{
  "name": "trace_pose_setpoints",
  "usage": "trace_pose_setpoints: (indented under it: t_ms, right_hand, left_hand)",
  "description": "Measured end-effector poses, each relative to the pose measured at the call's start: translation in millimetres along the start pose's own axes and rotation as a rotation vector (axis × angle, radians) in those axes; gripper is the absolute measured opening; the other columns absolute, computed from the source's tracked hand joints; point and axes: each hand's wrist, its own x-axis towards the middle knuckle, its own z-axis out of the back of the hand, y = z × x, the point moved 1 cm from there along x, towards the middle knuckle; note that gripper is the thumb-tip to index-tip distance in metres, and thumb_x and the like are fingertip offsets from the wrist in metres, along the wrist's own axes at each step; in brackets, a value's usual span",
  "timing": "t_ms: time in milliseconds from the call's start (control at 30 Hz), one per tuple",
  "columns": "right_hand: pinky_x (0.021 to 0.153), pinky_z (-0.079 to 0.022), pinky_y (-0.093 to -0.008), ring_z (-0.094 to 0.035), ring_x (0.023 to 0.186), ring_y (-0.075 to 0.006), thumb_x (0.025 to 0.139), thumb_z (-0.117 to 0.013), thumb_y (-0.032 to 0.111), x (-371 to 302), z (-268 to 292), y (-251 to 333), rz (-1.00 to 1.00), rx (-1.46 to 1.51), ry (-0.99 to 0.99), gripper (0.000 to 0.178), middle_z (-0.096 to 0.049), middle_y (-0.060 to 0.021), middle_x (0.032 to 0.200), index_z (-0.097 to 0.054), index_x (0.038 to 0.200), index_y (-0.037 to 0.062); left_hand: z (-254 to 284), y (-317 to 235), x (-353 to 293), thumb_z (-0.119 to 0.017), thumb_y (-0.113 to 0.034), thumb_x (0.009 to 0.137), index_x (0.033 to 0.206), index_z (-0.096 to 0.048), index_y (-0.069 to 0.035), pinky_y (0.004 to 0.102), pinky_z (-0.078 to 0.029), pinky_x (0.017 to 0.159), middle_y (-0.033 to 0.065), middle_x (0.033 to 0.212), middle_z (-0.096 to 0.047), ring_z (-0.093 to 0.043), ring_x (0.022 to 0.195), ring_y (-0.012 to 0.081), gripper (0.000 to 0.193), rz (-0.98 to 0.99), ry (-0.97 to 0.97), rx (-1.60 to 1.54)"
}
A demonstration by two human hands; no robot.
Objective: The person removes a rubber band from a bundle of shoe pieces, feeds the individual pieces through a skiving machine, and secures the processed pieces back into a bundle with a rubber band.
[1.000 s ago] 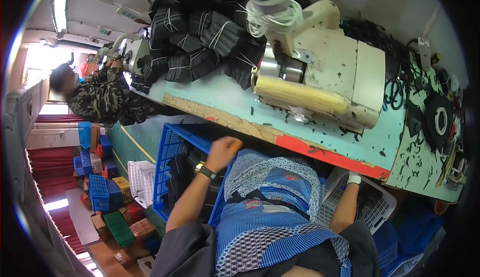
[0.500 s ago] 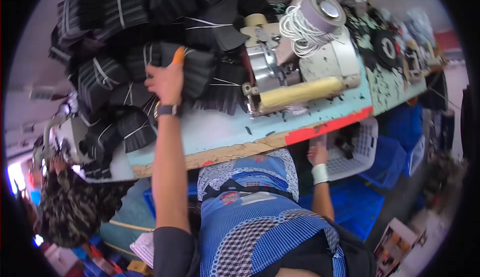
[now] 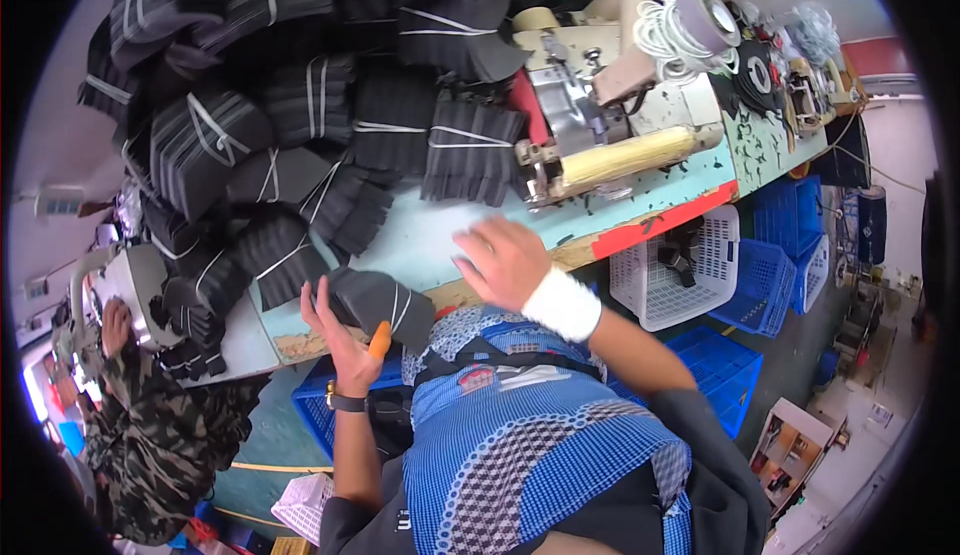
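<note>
My left hand (image 3: 350,355), with an orange cover on its thumb, holds a bundle of dark grey, sheet-like pieces (image 3: 372,298) tied with white cord. It is at the table's front edge, close to my apron. My right hand (image 3: 507,267), wearing a white wristband, hovers over the front edge with its fingers apart and nothing in it. Behind both hands lies a heap of similar tied bundles (image 3: 473,150), stacked on the left half of the light blue table (image 3: 415,230). What the pieces are made of, I cannot tell.
A machine with a yellow roller (image 3: 625,167) stands right of the heap, with white cord (image 3: 665,40) on it. Below the table are a white basket (image 3: 720,285) holding black pieces and several blue crates (image 3: 715,370). A co-worker in a camouflage sleeve (image 3: 150,425) is at left.
My left hand has come from the heap down to the front edge, bringing a bundle. My right hand has left the white basket and moved up and left over the table edge.
</note>
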Motion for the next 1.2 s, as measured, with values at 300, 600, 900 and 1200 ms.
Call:
trace_pose_setpoints:
  t_ms: [300,600,900,1200]
  right_hand:
    - [0.115,-0.008,-0.0605,-0.024,0.143,-0.0282,0.092,-0.046,0.029,98.4,-13.3,-24.6,0.809,-1.313,0.682,0.06,-0.042,-0.0149,0.145,-0.029,0.149,0.0178]
    - [0.111,-0.023,-0.0593,-0.047,0.121,-0.0352,0.093,-0.04,0.025,112.4,-37.7,-41.2,0.988,-1.081,0.401,0.049,-0.06,-0.017,0.114,-0.046,0.138,0.0065]
    - [0.111,-0.025,-0.0595,-0.049,0.12,-0.0359,0.089,-0.045,0.025,94.9,-5.4,-28.7,1.052,-0.816,0.455,0.05,-0.06,-0.0215,0.113,-0.047,0.134,0.0036]
    - [0.115,-0.017,-0.0593,-0.036,0.135,-0.0316,0.088,-0.048,0.025,96.3,-17.6,-57.7,0.883,-0.878,0.38,0.059,-0.042,-0.0224,0.143,-0.033,0.145,0.018]
  left_hand:
    - [-5.6,30.5,-34.9,-0.072,-0.037,0.083,0.152,-0.015,-0.005,0.0384,-0.027,0.111,0.0131,0.148,-0.03,-0.034,0.134,0.0257,0.094,0.242,-0.061,-0.706]
    - [-5.6,47.7,-18.6,-0.066,-0.041,0.083,0.146,-0.028,-0.005,0.037,-0.03,0.109,0.0105,0.139,-0.041,-0.041,0.128,0.0228,0.082,0.287,-0.119,-0.975]
    - [1.4,60.3,-24.7,-0.06,-0.035,0.087,0.149,-0.025,-0.006,0.037,-0.032,0.109,0.0112,0.137,-0.046,-0.045,0.127,0.0227,0.076,0.237,0.011,-1.139]
    - [2.7,49.7,-12.8,-0.069,-0.032,0.083,0.149,-0.021,-0.004,0.0385,-0.028,0.111,0.0137,0.144,-0.035,-0.037,0.132,0.025,0.087,0.471,0.069,-0.952]
